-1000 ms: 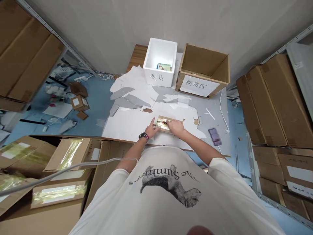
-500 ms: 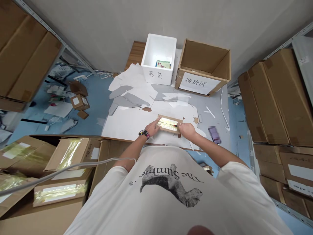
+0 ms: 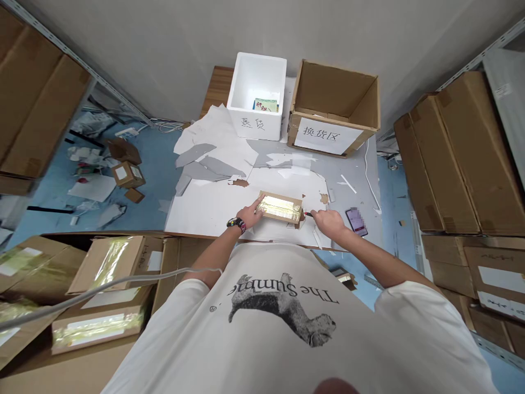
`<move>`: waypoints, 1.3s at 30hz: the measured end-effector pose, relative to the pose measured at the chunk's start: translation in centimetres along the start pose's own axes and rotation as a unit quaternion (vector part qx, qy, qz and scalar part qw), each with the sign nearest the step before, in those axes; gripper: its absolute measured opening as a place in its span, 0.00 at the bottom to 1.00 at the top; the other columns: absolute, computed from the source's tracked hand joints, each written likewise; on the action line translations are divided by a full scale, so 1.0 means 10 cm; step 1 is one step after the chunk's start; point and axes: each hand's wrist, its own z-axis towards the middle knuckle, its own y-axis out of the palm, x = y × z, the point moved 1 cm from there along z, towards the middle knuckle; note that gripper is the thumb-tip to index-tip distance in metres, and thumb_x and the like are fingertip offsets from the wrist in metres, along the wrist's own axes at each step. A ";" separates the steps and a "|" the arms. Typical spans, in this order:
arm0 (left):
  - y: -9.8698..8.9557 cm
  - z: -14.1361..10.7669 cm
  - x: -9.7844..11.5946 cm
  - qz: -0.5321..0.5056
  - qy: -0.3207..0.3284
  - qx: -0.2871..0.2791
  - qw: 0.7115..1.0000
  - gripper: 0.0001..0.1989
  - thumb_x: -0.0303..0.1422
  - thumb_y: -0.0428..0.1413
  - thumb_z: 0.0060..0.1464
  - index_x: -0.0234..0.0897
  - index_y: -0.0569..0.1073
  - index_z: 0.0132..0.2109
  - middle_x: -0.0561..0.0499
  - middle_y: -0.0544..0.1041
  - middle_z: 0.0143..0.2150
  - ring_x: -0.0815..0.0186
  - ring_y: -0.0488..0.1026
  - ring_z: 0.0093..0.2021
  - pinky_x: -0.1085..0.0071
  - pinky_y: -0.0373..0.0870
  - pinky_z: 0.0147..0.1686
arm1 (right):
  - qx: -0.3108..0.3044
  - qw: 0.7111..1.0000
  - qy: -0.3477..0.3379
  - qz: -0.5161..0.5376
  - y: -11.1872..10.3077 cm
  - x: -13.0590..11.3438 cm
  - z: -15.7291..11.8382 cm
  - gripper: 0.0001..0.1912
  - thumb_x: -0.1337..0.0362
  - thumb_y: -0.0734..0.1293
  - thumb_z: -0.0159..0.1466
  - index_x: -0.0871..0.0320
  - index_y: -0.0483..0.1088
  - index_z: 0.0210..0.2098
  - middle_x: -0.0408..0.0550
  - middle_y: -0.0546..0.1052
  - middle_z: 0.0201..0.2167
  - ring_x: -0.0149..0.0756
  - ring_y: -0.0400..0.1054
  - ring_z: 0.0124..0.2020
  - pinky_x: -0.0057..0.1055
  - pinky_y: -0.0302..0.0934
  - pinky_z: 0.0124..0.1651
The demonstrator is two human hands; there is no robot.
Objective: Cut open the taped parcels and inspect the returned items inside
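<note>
One tip: with our left hand [image 3: 250, 216] holding the taped box [image 3: 281, 208] and right hand [image 3: 329, 221] gripping the cutter [image 3: 308, 214], keep strokes shallow.

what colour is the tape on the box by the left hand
Shiny yellow packing tape, seen in the head view.

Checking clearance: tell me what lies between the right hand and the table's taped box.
The head view shows a slim tool, held in the right hand, tip toward the box.
</note>
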 end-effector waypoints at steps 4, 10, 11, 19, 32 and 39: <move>0.01 0.03 -0.05 -0.014 0.004 0.005 1.000 0.44 0.55 0.58 0.70 0.55 0.64 0.87 0.44 0.90 0.52 0.43 0.86 0.49 0.54 0.77 0.56 | 0.005 1.000 0.012 0.017 0.19 0.13 0.00 0.18 0.70 0.60 0.83 0.56 0.77 0.65 0.63 0.88 0.53 0.50 0.86 0.55 0.36 0.67 0.52; 0.01 0.07 -0.12 -0.052 0.026 0.006 0.998 0.50 0.54 0.64 0.66 0.54 0.58 0.89 0.46 0.89 0.54 0.46 0.88 0.50 0.58 0.76 0.58 | 0.018 0.999 0.009 0.032 0.38 0.25 -0.07 0.21 0.58 0.56 0.87 0.53 0.73 0.71 0.61 0.87 0.59 0.50 0.85 0.56 0.36 0.67 0.52; 0.02 0.06 -0.13 -0.056 0.023 0.008 0.998 0.52 0.54 0.64 0.66 0.54 0.56 0.89 0.46 0.89 0.55 0.45 0.88 0.51 0.57 0.77 0.58 | 0.018 0.999 0.008 0.031 0.39 0.24 -0.09 0.21 0.57 0.56 0.87 0.53 0.72 0.71 0.61 0.87 0.59 0.50 0.85 0.55 0.36 0.67 0.51; 0.15 -0.04 -0.18 -0.092 -0.055 0.011 0.994 0.57 0.61 0.63 0.67 0.43 0.51 0.90 0.36 0.87 0.66 0.41 0.85 0.64 0.52 0.77 0.63 | 0.016 0.998 0.041 0.034 0.03 -0.06 -0.20 0.18 0.63 0.59 0.84 0.58 0.80 0.62 0.65 0.88 0.54 0.54 0.86 0.57 0.39 0.71 0.53; 0.27 -0.11 0.04 -0.011 -0.064 0.007 0.998 0.37 0.61 0.45 0.78 0.44 0.76 0.76 0.39 0.89 0.60 0.44 0.86 0.60 0.58 0.79 0.53 | 0.050 0.996 -0.019 0.077 -0.76 -0.65 0.15 0.20 0.59 0.59 0.85 0.56 0.77 0.68 0.62 0.87 0.57 0.53 0.84 0.59 0.39 0.70 0.58; 0.34 -0.16 0.12 -0.012 -0.079 -0.011 0.997 0.46 0.69 0.51 0.72 0.42 0.69 0.81 0.38 0.89 0.60 0.42 0.86 0.60 0.59 0.78 0.53 | 0.053 0.994 -0.047 0.086 -0.44 -1.05 0.58 0.20 0.58 0.58 0.87 0.58 0.76 0.66 0.63 0.87 0.58 0.51 0.84 0.60 0.38 0.70 0.60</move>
